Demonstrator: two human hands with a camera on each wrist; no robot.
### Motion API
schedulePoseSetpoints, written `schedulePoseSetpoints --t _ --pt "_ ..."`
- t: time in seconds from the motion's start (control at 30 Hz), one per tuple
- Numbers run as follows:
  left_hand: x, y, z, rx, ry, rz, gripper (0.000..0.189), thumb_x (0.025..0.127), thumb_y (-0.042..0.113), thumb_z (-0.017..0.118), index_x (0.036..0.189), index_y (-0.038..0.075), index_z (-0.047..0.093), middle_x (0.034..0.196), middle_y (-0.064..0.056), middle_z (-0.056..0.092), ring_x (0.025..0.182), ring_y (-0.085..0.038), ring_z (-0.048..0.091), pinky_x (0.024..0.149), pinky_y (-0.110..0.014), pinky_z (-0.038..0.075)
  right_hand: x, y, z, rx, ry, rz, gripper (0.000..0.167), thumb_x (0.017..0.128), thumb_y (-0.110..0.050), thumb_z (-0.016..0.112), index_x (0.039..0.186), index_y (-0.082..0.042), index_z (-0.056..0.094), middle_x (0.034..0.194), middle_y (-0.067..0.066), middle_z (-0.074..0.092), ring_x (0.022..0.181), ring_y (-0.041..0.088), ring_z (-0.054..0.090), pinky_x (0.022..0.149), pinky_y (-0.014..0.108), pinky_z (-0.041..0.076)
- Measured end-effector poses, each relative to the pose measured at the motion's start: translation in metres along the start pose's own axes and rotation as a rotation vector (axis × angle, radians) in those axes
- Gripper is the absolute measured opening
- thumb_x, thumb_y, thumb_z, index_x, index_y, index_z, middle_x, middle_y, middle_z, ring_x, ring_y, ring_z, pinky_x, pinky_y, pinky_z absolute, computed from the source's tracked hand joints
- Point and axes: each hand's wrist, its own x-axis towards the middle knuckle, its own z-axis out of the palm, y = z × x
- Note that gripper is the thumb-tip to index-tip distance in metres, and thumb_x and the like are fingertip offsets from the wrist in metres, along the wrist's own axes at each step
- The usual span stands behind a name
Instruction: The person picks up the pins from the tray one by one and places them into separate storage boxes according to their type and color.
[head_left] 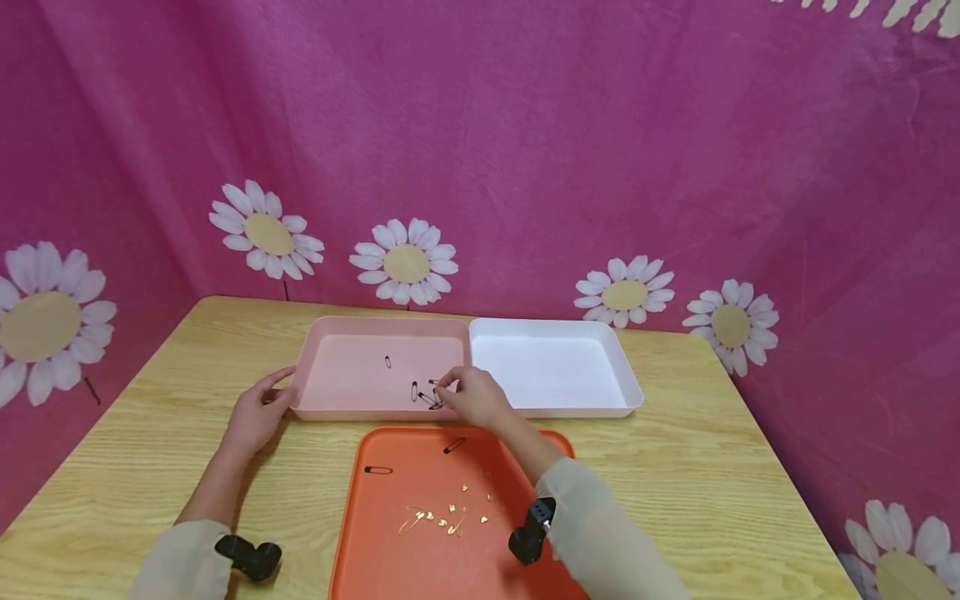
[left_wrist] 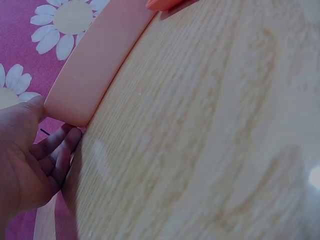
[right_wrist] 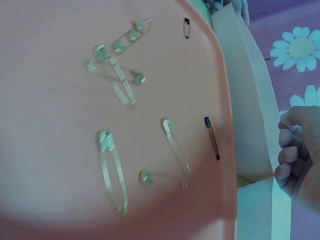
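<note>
Safety pins (head_left: pixel 427 399) seem mid-sorting: the right hand (head_left: pixel 477 398) pinches, apparently one, over the pink tray (head_left: pixel 348 367); releasing should follow. Left hand (head_left: pixel 258 412), fingers loosely bent, touches its end.

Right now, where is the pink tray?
In the head view, the pink tray stands beyond the orange tray, directly left of the white tray, with the left hand at its left end.

Gold pins (right_wrist: pixel 106 142) on tray (right_wrist: pixel 55 145), two black pins (right_wrist: pixel 212 138) near edge, right hand (right_wrist: pixel 303 155) beyond, fingers (right_wrist: pixel 288 154) bent, white flowers (right_wrist: pixel 301 48) behind
</note>
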Motion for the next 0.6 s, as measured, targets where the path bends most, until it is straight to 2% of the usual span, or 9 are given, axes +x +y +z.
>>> schedulePoseSetpoints --t 0.13,0.37,0.6 --pt "0.0 -0.001 0.001 0.002 0.006 -0.001 0.047 0.097 0.026 0.05 0.137 0.003 0.045 0.108 -0.03 0.063 0.068 0.006 0.056 0.066 -0.011 0.042 -0.006 0.003 -0.002 -0.011 0.008 -0.034 0.021 0.089 -0.022 0.057 0.099 -0.008 0.069 0.056 -0.004 0.044 0.048 0.009 0.037 0.046 0.022 0.028" --pt "0.0 -0.001 0.001 0.017 0.005 -0.014 0.048 0.097 0.029 0.05 0.138 0.005 0.045 0.111 -0.029 0.062 0.071 0.006 0.056 0.068 -0.01 0.041 -0.014 0.011 -0.011 0.075 0.026 -0.031 0.017 0.089 -0.019 0.059 0.094 -0.007 0.07 0.053 -0.004 0.046 0.046 0.009 0.039 0.046 0.021 0.029" --pt "0.0 0.001 0.0 0.047 0.006 -0.02 0.048 0.097 0.031 0.049 0.138 0.007 0.045 0.113 -0.028 0.062 0.073 0.005 0.055 0.07 -0.01 0.039 -0.026 0.019 -0.015 0.067 -0.031 -0.054 0.014 0.089 -0.018 0.061 0.092 -0.007 0.069 0.055 -0.005 0.046 0.048 0.008 0.04 0.047 0.02 0.032"
